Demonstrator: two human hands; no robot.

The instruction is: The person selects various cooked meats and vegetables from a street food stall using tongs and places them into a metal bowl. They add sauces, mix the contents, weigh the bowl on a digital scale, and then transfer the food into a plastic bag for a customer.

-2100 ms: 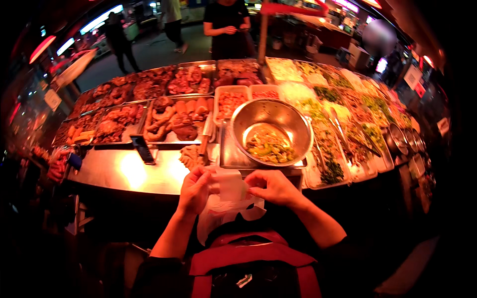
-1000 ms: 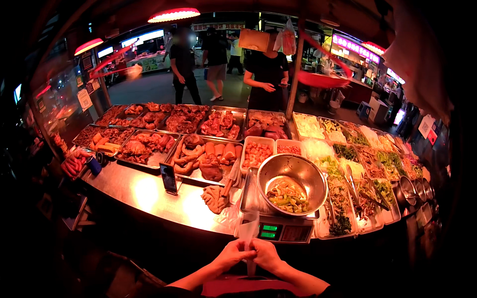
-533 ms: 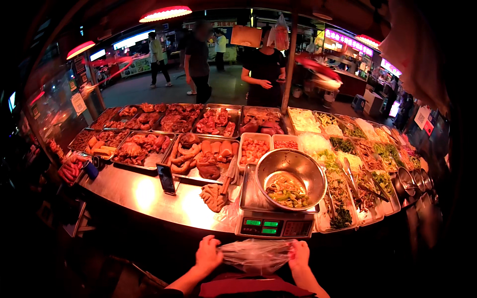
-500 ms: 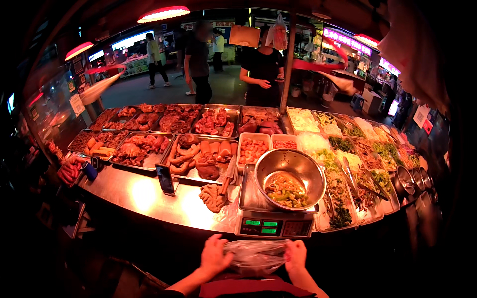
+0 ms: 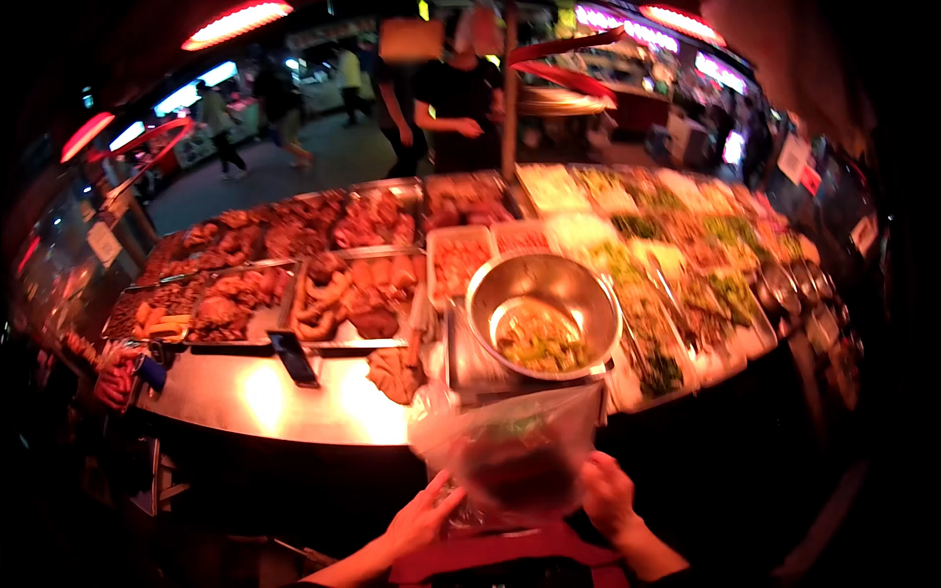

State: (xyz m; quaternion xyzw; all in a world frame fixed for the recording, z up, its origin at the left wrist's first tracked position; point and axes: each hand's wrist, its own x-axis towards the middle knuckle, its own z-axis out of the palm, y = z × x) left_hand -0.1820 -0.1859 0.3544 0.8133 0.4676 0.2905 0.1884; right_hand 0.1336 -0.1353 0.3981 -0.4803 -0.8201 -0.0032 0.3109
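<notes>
A clear plastic bag (image 5: 524,446) is spread out and puffed up in front of me, blurred by motion. My right hand (image 5: 608,493) is closed on its lower right side. At the lower left side, my left hand (image 5: 428,510) pinches the bag, its fingertips partly lost in blur. Just beyond the bag, a steel mixing bowl (image 5: 537,276) holds sliced food (image 5: 542,338) in yellow-green and brown. The bowl sits on the tray of a weighing scale (image 5: 469,358), whose front the bag covers.
Metal trays of cooked meat (image 5: 368,299) fill the counter's left; vegetable and cold-dish trays (image 5: 647,265) fill the right. A phone (image 5: 293,359) leans on the steel counter (image 5: 216,392) near a flat piece of meat (image 5: 394,372). Ladles (image 5: 779,286) lie far right. A person (image 5: 456,113) stands across the counter.
The bag has gone from bunched low between my hands to spread and raised over the scale's front. The whole view has swung, shifting the counter to the left.
</notes>
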